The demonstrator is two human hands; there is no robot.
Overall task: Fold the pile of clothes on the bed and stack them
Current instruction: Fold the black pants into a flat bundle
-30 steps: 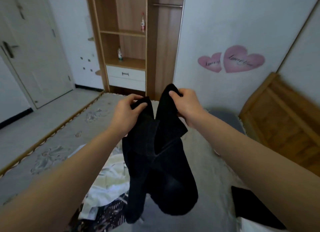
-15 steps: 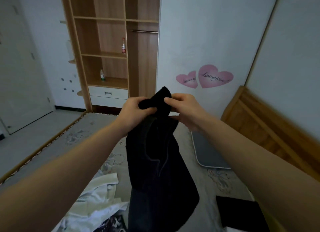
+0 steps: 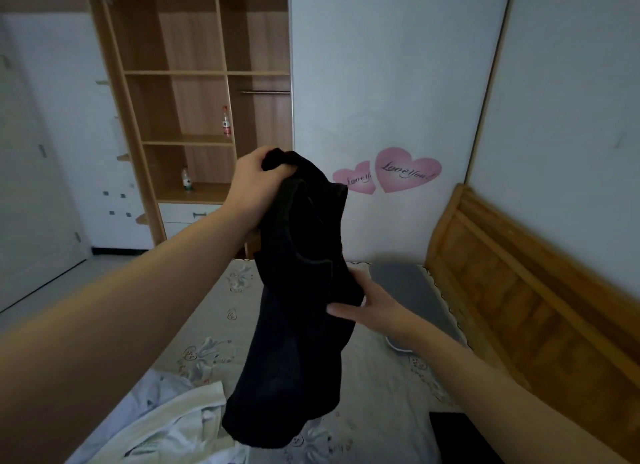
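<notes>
Head view shows me the bed (image 3: 377,387) filling the lower frame, its pale floral cover running back to a wooden headboard (image 3: 519,290) on the right and an open wardrobe (image 3: 194,100) with two bottles on its shelves. Above the bed hangs the black garment (image 3: 298,307), clear of the mattress. My left hand (image 3: 252,183) bunches its top edge tight in a closed fist, while my right hand (image 3: 367,307) pinches the fabric lower down at the side. Pale unfolded clothes (image 3: 166,425) lie heaped at the near left; a dark folded piece (image 3: 457,436) sits near right. I judge the risk is a lopsided fold: the top is wadded, so seams may not line up, and the hem could drag into the heap.
</notes>
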